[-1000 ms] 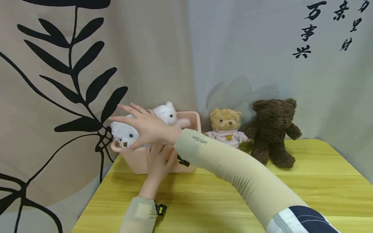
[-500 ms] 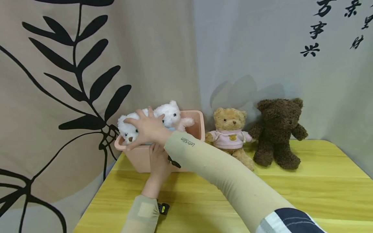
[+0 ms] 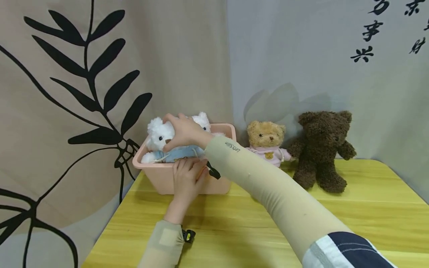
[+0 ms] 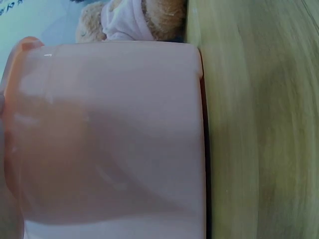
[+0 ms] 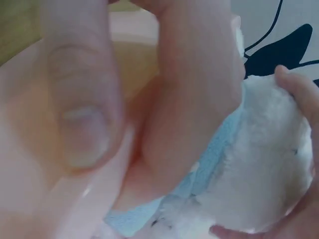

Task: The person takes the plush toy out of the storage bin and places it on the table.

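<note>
A white teddy bear in a blue top (image 3: 160, 136) lies face up in the pink plastic basket (image 3: 151, 176). My right hand (image 3: 187, 131) holds its head, thumb and fingers spread round the white fur, as the right wrist view also shows. My left hand (image 3: 185, 180) grips the basket's front rim, with the fingers over the edge and the thumb outside. Partly hidden behind the right hand is a second white plush toy (image 3: 202, 120) in the basket. In the left wrist view the basket's outer wall (image 4: 124, 124) fills most of the picture.
Right of the basket sits a tan teddy bear in a pink top (image 3: 266, 136), partly covered by the right sleeve (image 3: 268, 182). A larger dark brown teddy bear (image 3: 320, 149) stands beside it. The yellow wooden table (image 3: 368, 219) ends at a curtain (image 3: 187, 56) behind.
The right hand has drawn the white teddy bear's head rightward, away from the basket's left rim, and its blue top now shows. The left hand has stayed at the front rim.
</note>
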`<state>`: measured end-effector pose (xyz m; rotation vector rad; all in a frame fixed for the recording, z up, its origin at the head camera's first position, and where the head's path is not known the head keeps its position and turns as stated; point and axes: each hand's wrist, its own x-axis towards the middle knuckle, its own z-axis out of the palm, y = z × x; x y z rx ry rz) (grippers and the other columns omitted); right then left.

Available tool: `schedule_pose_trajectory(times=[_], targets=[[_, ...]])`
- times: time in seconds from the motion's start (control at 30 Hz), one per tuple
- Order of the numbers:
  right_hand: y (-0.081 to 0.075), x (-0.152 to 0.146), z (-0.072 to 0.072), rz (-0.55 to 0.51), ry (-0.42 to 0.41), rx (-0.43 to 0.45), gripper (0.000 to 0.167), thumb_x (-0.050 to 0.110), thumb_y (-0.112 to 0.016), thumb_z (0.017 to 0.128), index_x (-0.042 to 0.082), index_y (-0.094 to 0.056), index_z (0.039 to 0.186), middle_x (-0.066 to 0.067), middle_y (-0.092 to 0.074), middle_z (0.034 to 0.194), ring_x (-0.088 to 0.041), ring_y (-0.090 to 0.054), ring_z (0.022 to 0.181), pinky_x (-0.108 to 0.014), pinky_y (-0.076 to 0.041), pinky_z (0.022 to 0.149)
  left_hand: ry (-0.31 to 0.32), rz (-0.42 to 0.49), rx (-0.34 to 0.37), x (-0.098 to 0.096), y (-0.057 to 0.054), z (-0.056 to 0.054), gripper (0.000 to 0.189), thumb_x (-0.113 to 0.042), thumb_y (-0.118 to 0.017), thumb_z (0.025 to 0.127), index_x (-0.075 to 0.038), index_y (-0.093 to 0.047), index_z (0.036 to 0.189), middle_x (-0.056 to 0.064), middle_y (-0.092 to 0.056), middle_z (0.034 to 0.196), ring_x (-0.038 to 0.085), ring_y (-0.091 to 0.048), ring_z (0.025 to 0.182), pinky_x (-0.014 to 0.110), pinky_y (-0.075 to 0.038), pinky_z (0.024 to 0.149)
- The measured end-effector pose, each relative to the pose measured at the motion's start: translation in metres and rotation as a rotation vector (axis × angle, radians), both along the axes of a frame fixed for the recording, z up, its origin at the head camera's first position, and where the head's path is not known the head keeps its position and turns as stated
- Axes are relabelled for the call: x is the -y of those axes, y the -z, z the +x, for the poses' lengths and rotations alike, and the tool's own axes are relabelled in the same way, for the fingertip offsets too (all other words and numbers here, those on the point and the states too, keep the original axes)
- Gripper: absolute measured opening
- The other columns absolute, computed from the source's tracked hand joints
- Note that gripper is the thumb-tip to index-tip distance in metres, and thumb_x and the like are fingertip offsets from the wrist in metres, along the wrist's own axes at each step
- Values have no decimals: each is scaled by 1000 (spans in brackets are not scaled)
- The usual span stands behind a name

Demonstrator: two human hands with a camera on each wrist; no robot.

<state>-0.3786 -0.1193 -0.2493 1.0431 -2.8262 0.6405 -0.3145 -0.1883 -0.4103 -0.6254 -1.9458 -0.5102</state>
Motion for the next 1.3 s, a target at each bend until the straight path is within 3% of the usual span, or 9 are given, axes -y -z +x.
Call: schedule_pose_trajectory(times=[0.23,0.57,0.73,0.93,1.3], targets=[[-5,-11,-10,-73,-4,15,92,47,-80,71,29,-34,149,-10,-34,147,-31,-38,130,-40,-43,93,8,2,-48,-1,-1,-2,20,-31,-67,88,-18,-74,103,5,-63,93,30,-55,84,48,-35,83],[-33,-39,-14,-182,20,-15,94,41,-81,70,20,-35,149,-9,-39,140,-18,-47,114,-35,-44,89,-5,-4,-5,-3,0,0,24,-36,-61,93,-19,-73,104,4,-64,96,28,-55,88,47,-34,84],[-53,-57,-14,-244,50,-54,93,41,-82,69,16,-39,148,-8,-40,139,-17,-48,114,-32,-44,91,7,10,10,-2,0,-1,24,-36,-63,92,-19,-73,106,3,-65,97,27,-56,93,47,-33,87],[-77,-82,-12,-320,94,-86,89,38,-83,68,14,-43,144,-5,-43,131,-15,-49,110,-27,-43,90,19,25,-23,-2,0,-4,23,-32,-68,88,-20,-74,106,4,-65,96,28,-56,90,48,-33,87],[-139,-143,0,-390,242,-238,89,37,-82,67,16,-43,144,-5,-43,132,-15,-46,112,-24,-42,93,10,36,-47,-5,2,-5,26,-34,-67,86,-15,-74,102,7,-65,95,31,-57,90,54,-33,85]])
